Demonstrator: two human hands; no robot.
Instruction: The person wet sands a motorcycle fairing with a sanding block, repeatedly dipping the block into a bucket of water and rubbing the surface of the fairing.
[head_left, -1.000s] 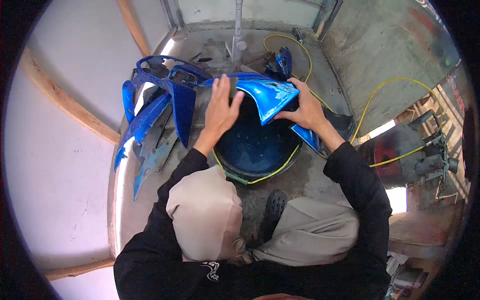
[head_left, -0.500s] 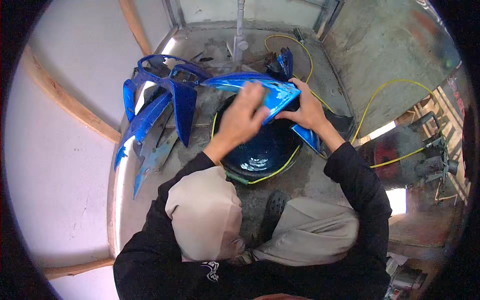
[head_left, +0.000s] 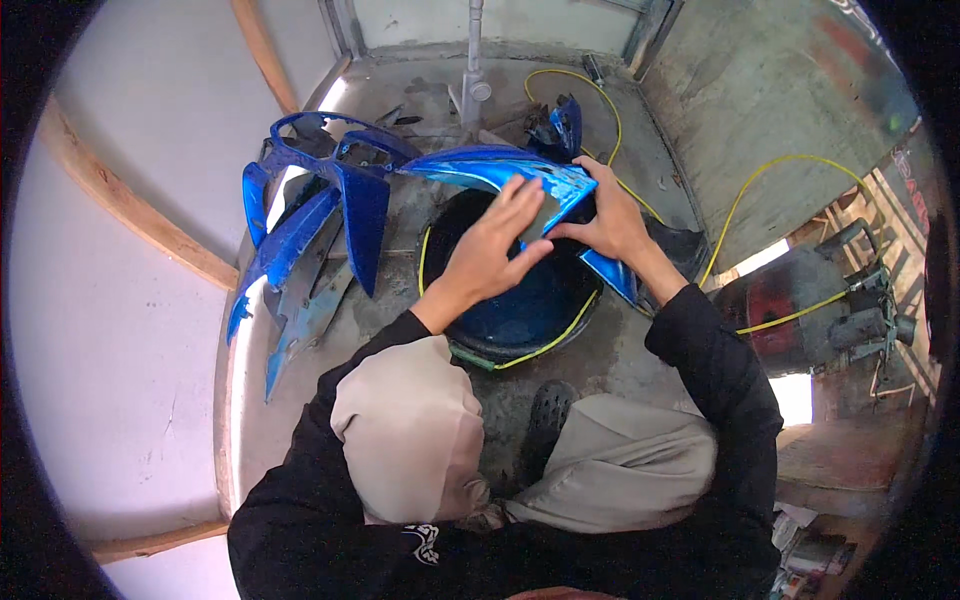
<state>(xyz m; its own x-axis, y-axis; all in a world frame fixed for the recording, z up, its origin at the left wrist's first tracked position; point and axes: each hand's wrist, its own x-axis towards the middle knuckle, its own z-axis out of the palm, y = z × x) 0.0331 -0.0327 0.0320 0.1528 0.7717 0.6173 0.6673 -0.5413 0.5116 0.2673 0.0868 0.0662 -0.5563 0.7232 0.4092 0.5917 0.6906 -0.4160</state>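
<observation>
My right hand (head_left: 612, 222) grips the right end of a blue motorcycle fairing panel (head_left: 470, 168), thumb below and fingers over its far edge. The panel is held tilted above a round black tub (head_left: 505, 350), and its paint looks scuffed and patchy near the right end. My left hand (head_left: 490, 245) lies against the panel's face with fingers stretched. A small grey-brown piece of sandpaper (head_left: 546, 212) shows beside and under those fingers. Dark liquid (head_left: 515, 310) is in the tub. A smaller blue piece (head_left: 610, 272) leans at the tub's right side, below my right wrist.
Several blue fairing parts (head_left: 365, 220) lie on the concrete floor at the left, by the white wall. Another blue-and-black part (head_left: 565, 125) lies beyond the tub. A metal post (head_left: 476, 60) stands at the back. A yellow hose (head_left: 745, 215) runs to a compressor tank (head_left: 775, 310) at the right.
My left hand, blurred by motion earlier, has shifted slightly down and right along the panel and shows sharper now. My right hand keeps its grip. The bright reflection in the tub has faded.
</observation>
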